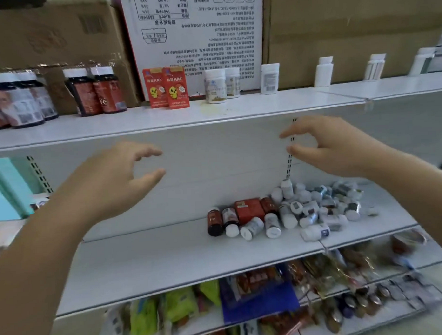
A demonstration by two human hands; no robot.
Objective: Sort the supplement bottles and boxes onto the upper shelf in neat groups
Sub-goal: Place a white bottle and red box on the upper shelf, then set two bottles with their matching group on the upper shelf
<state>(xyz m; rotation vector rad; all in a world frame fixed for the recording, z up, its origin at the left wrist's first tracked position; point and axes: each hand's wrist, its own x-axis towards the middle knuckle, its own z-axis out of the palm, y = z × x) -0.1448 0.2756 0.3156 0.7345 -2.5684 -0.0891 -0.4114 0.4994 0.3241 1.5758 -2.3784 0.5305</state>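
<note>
Hovering nearest, the left hand (110,181) and the right hand (339,148) are both empty, fingers loosely curved and spread from the thumbs, palms turned toward each other. Below these hands, coloured snack packets (179,306) fill the lowest level. Farther back, on the middle shelf (168,259), a heap of supplement bottles (314,209) lies under the right hand and well apart from both hands. They are mostly white bottles with white caps, tipped on their sides, long axes pointing every way. At the heap's left edge two dark brown bottles (222,221) lie with their long axes running near to far, one with its white cap toward the near edge, and a red box (249,209) lies flat just behind them. Higher and farther, above both hands, the upper shelf (238,109) carries upright groups. From the left these are dark bottles with pale labels (22,104), two brown bottles with red labels (97,92), two red boxes (165,87) side by side, a cluster of white bottles (222,84), then single white bottles (323,71) spaced out to the right. Behind them stand a white printed carton (197,30) and brown cartons (347,25).
</note>
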